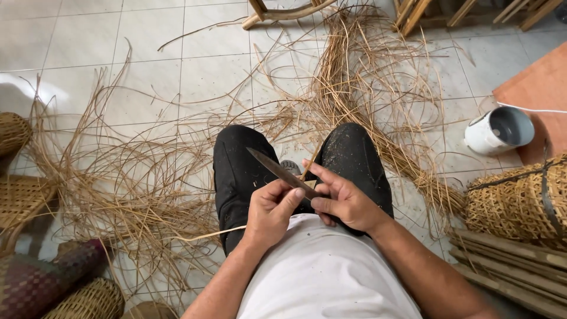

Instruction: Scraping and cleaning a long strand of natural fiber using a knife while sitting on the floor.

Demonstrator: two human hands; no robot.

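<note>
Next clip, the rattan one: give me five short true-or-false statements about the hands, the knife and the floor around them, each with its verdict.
1. The left hand grips a knife with its thumb along the blade. True.
2. The right hand holds a thin rattan strip against the blade. True.
3. The knife tip points toward the person's body. False: it points up and away, over the left knee.
4. A white cylindrical container lies tipped on its side at right. True.
5. The floor is carpeted. False: pale tiles, strewn with loose rattan strands.
</note>
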